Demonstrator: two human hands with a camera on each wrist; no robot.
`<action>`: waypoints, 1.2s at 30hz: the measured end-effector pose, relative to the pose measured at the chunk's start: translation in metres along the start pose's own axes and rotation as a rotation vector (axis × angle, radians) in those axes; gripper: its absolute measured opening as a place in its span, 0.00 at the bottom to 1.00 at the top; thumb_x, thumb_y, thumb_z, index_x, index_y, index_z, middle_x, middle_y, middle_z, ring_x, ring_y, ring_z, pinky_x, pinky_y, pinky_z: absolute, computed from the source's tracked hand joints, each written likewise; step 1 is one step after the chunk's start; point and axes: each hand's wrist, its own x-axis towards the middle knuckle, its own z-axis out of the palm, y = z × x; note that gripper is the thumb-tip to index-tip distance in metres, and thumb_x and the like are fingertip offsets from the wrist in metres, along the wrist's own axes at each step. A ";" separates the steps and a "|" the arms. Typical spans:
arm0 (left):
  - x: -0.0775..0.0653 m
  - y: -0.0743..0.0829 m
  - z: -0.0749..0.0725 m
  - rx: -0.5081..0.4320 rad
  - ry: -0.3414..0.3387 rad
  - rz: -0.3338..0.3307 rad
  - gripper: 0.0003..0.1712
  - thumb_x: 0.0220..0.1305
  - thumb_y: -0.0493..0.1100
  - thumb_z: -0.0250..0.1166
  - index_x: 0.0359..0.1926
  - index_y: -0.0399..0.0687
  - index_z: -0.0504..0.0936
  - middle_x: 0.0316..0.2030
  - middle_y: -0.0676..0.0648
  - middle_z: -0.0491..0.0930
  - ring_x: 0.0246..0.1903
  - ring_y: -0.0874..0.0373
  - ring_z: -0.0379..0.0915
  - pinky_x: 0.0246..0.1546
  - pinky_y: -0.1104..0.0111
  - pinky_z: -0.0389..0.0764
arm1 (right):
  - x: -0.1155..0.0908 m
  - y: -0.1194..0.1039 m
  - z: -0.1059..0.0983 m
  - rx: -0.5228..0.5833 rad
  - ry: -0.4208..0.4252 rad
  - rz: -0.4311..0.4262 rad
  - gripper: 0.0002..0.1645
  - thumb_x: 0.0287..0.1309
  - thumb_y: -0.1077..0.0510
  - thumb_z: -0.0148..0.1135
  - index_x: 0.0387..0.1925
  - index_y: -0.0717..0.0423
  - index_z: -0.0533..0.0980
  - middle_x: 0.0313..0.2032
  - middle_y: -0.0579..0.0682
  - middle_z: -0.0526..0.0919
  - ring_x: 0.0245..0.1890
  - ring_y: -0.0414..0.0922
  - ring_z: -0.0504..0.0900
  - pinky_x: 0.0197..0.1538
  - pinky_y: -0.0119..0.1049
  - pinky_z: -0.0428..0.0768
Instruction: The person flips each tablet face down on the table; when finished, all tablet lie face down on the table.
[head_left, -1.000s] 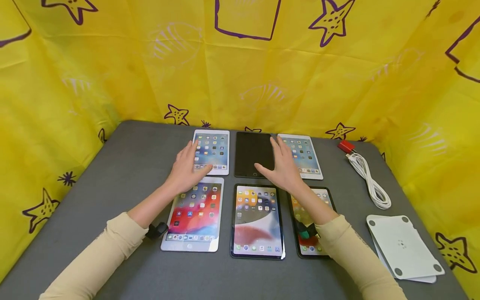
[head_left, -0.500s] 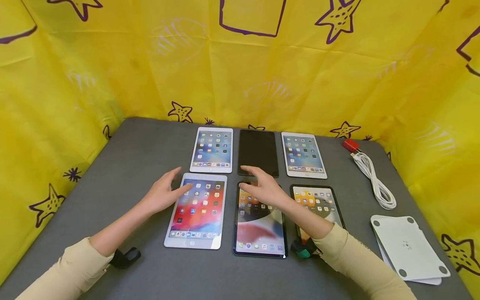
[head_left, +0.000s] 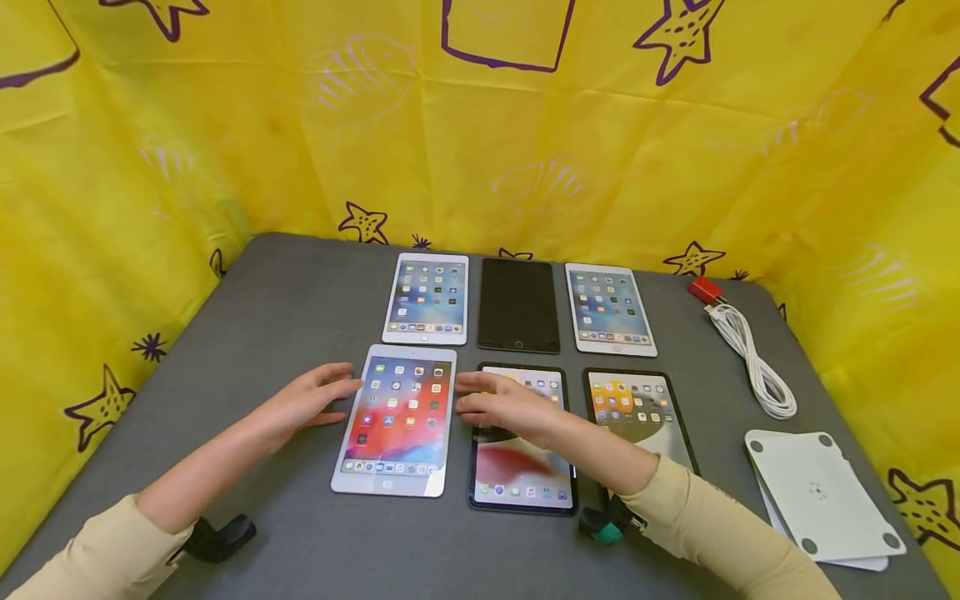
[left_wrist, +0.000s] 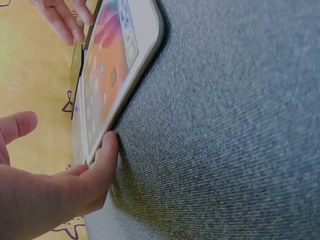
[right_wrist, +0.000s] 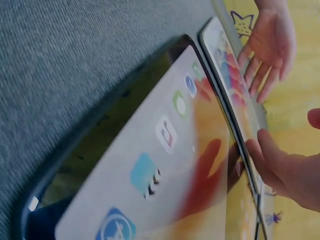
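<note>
A white-framed tablet (head_left: 397,425) lies screen up at the front left, its display lit in red and blue. My left hand (head_left: 311,398) is beside its left edge, and in the left wrist view the fingertips (left_wrist: 111,140) are right at that edge. On the other side, my right hand (head_left: 506,406) reaches over a black-framed tablet (head_left: 525,477), fingertips close to the white tablet's right edge. Thumb and fingers of both hands are extended and apart, gripping nothing. The right hand hides the upper left part of the black-framed tablet.
Behind stand two more white tablets (head_left: 427,296) and a dark-screened tablet (head_left: 519,304) in a row. Another black-framed tablet (head_left: 633,396) lies partly under my right forearm. To the right are a red plug (head_left: 705,290), a coiled white cable (head_left: 750,358) and stacked white plates (head_left: 825,496).
Both hands have drawn back from the rear row of tablets toward me and to the left, lowering to either side of the front-left white tablet. The tablets have stayed in place.
</note>
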 end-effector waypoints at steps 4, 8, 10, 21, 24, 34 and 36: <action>-0.002 -0.003 -0.003 -0.129 -0.083 -0.021 0.43 0.73 0.53 0.52 0.73 0.28 0.46 0.71 0.29 0.46 0.66 0.35 0.53 0.57 0.55 0.74 | 0.000 0.003 0.004 0.046 -0.017 0.026 0.35 0.68 0.62 0.51 0.71 0.71 0.52 0.70 0.65 0.58 0.63 0.58 0.71 0.63 0.45 0.70; 0.000 -0.005 -0.005 -0.210 -0.099 -0.053 0.41 0.73 0.53 0.52 0.72 0.28 0.50 0.70 0.31 0.51 0.66 0.37 0.54 0.57 0.58 0.75 | 0.001 0.007 0.006 0.085 -0.026 0.039 0.36 0.68 0.62 0.51 0.71 0.72 0.52 0.70 0.66 0.58 0.64 0.59 0.69 0.65 0.46 0.67; 0.000 -0.004 -0.005 -0.249 -0.087 -0.071 0.39 0.73 0.52 0.53 0.71 0.28 0.53 0.68 0.33 0.55 0.64 0.41 0.57 0.56 0.59 0.76 | 0.001 0.009 0.006 0.101 -0.023 0.044 0.36 0.67 0.62 0.51 0.71 0.72 0.52 0.70 0.66 0.58 0.64 0.58 0.69 0.66 0.46 0.66; 0.002 0.003 -0.005 -0.300 -0.044 -0.139 0.31 0.73 0.51 0.53 0.64 0.30 0.62 0.54 0.42 0.66 0.53 0.51 0.64 0.50 0.62 0.78 | 0.001 0.008 0.008 0.140 -0.004 0.076 0.35 0.67 0.60 0.52 0.70 0.72 0.55 0.68 0.66 0.61 0.63 0.57 0.71 0.67 0.45 0.65; 0.002 0.003 -0.004 -0.278 -0.044 -0.126 0.30 0.74 0.50 0.51 0.64 0.30 0.61 0.54 0.41 0.66 0.51 0.51 0.66 0.48 0.63 0.77 | 0.001 0.008 0.008 0.160 0.001 0.080 0.34 0.68 0.61 0.51 0.69 0.72 0.55 0.69 0.66 0.59 0.63 0.57 0.70 0.67 0.45 0.64; -0.011 0.021 -0.008 -0.165 -0.048 -0.004 0.33 0.73 0.48 0.54 0.66 0.31 0.54 0.59 0.35 0.65 0.51 0.47 0.69 0.49 0.63 0.79 | 0.001 0.007 0.013 0.241 0.007 0.109 0.29 0.69 0.62 0.51 0.68 0.70 0.61 0.67 0.63 0.64 0.62 0.56 0.73 0.64 0.42 0.68; -0.013 0.026 -0.009 -0.137 -0.061 0.028 0.34 0.72 0.48 0.55 0.67 0.31 0.53 0.59 0.36 0.64 0.52 0.46 0.68 0.50 0.62 0.78 | 0.002 0.007 0.015 0.265 0.009 0.108 0.29 0.69 0.63 0.51 0.67 0.71 0.61 0.67 0.64 0.64 0.61 0.56 0.73 0.64 0.42 0.69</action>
